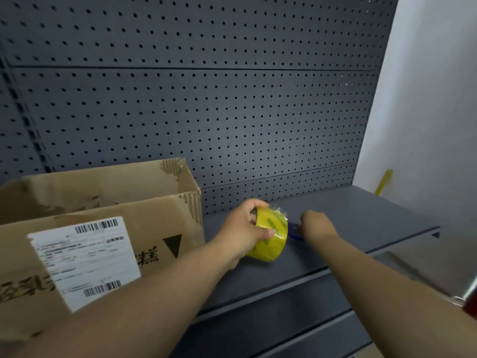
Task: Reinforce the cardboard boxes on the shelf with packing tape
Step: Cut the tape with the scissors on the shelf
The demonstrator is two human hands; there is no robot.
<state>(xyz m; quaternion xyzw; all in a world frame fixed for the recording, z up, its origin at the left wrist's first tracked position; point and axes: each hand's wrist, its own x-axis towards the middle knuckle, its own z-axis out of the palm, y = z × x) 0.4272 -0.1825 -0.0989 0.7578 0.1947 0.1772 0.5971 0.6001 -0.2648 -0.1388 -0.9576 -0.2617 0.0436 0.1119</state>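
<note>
An open cardboard box (160, 220) sits at the left of the shelf (361, 223); beside it the left hand (242, 228) grips a yellow tape roll (273, 236). Right of that, the right hand (316, 224) meets a blue object (294, 232), and I cannot tell its grip. Freeing the tape's end first would probably help.

Both arms stretch toward twelve o'clock; left hand (244, 229) clamps the tape roll (275, 237), right hand (313, 224) at its three o'clock, knuckles up, grip out of sight.
</note>
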